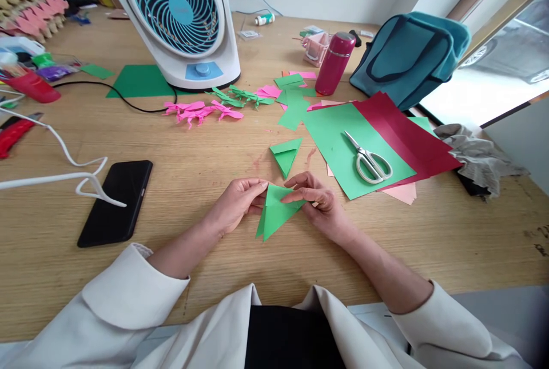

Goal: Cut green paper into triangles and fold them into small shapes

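A folded sheet of green paper [277,217] is held between my two hands above the wooden table. My left hand [237,204] pinches its upper left corner between thumb and fingers. On the other side, my right hand [321,204] grips the right edge, its index finger lying across the front. The paper's creased layers spread apart at the lower left point. Just beyond my hands lies a second folded green paper triangle [286,158], flat on the table with a flap along its top.
Silver scissors [369,164] rest on green sheets [338,146] and red sheets [398,134] at right. Pink folded figures [197,112] and green ones lie before a fan [182,11]. A black phone [115,203] is at left; a pink bottle [334,66] and teal bag [407,57] stand behind.
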### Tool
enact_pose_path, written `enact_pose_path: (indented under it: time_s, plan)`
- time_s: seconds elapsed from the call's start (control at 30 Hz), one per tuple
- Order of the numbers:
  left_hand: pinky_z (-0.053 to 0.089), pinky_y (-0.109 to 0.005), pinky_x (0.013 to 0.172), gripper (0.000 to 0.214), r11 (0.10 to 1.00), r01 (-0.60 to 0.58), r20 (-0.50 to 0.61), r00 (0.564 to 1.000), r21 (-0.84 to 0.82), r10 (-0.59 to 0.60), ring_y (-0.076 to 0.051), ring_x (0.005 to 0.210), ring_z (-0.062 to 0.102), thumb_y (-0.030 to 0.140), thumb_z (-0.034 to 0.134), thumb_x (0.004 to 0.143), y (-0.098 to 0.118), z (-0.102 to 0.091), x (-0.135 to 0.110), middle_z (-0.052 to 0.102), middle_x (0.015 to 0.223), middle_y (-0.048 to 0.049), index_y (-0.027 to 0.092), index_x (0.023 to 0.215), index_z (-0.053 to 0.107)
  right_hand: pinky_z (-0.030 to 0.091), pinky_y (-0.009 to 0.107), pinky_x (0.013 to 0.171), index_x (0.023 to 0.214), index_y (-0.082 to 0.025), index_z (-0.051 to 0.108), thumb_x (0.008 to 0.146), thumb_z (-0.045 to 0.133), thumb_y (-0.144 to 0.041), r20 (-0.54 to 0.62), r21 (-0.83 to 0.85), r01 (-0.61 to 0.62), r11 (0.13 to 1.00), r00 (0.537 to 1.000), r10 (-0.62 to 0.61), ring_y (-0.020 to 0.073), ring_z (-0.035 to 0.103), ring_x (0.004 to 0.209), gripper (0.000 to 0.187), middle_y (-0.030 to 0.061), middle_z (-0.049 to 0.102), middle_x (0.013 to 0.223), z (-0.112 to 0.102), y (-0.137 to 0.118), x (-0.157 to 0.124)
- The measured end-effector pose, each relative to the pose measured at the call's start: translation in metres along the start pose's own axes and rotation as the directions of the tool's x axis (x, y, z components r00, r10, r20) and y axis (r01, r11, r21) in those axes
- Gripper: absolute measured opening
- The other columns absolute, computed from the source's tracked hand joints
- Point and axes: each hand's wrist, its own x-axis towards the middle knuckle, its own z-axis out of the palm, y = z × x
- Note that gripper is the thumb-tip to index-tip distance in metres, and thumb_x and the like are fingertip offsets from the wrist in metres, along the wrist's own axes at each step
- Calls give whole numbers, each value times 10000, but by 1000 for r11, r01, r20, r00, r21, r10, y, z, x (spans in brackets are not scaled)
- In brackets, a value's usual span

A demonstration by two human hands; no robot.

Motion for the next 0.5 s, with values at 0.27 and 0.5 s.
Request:
enact_pose_path:
  time_s: [0.27, 0.5]
  plan:
    - [539, -273, 680, 457, 1000, -23, 59, 998, -4, 23, -179, 773, 698, 468, 781, 750, -1, 2, -1, 759, 946, -82, 156, 1078, 718, 535, 341, 762, 1058, -281, 748, 892, 468, -53, -32, -95, 47, 994, 998, -50, 195, 595, 987, 397, 83, 569, 1160, 1, 6, -3]
    - [535, -272, 767, 517, 999, 7, 109, 994, -38, -3, -186, 862, 720, 340, 832, 713, -3, 3, 0, 764, 986, -67, 180, 1174, 663, 542, 344, 764, 1109, -302, 734, 894, 451, -33, -31, -149, 74, 986, 996, -80, 180, 597, 954, 445, 82, 557, 1178, 1, 8, -4]
